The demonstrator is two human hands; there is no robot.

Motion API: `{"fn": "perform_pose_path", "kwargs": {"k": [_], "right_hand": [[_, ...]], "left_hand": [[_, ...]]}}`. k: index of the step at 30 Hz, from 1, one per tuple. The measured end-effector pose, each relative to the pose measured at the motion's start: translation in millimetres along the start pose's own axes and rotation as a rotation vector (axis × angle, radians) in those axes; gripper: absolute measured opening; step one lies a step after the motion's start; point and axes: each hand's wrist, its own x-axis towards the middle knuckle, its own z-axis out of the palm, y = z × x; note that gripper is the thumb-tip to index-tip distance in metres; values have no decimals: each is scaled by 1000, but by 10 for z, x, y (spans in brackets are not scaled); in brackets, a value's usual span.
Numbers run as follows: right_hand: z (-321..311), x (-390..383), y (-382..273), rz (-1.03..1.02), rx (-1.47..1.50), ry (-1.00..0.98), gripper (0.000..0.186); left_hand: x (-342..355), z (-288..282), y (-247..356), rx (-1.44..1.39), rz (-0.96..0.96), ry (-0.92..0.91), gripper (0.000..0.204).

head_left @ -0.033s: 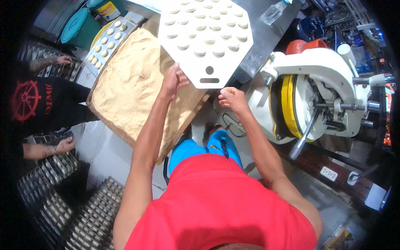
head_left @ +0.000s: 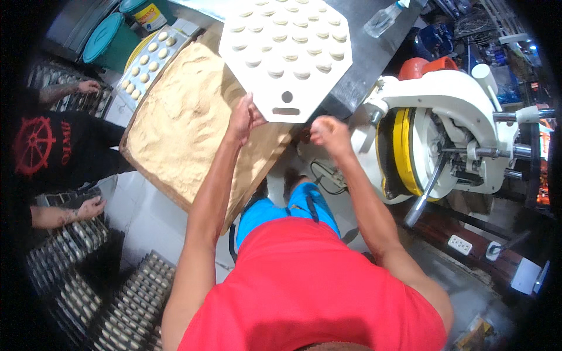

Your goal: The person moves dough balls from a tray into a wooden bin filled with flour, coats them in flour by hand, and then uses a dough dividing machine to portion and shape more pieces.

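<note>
Grey metal tabletop [head_left: 370,58] and pale floor tiles filled the workshop in the head view, with a clear bottle [head_left: 380,22] on the metal. Over the table's near end, at top centre, was the white octagonal board [head_left: 316,93], bearing rows of pale dough rounds [head_left: 301,74]. Your left hand [head_left: 246,121] was at its lower-left edge, fingers slightly bent; whether they clamped it, I could not tell. Your right hand [head_left: 329,136] was just beside the lower-right corner, fingers curled inward, too blurred to tell whether they met or pinched anything.

To your left, a shallow wooden box [head_left: 153,178] held tan, flour-like powder [head_left: 181,111]; beyond it, a metal tray [head_left: 164,63] carried dough balls [head_left: 153,66]. Near that stood a lidded teal bucket [head_left: 104,41] and another bucket with a white-and-yellow label [head_left: 153,17], printed with lettering. Red letters and a ship's wheel marked a co-worker's black clothing [head_left: 82,146].
</note>
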Motion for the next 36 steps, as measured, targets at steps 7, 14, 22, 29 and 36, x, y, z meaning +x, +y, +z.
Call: {"fn": "perform_pose_path", "kwargs": {"k": [7, 14, 22, 29, 36], "right_hand": [[-1352, 2529, -1471, -653, -200, 840, 98], [-1863, 3802, -2176, -486, -237, 654, 59], [-2003, 3869, -2383, -623, 92, 447, 58], [-1411, 2905, -2109, -588, -112, 348, 28], [-138, 1101, -1691, -183, -560, -52, 41]], "left_hand": [[-7, 12, 69, -185, 110, 40, 52], [-323, -422, 53, -91, 46, 385, 70], [-601, -392, -495, -81, 18, 634, 53], [-451, -393, -653, -56, 111, 514, 41], [-677, -699, -694, 16, 152, 517, 40]]}}
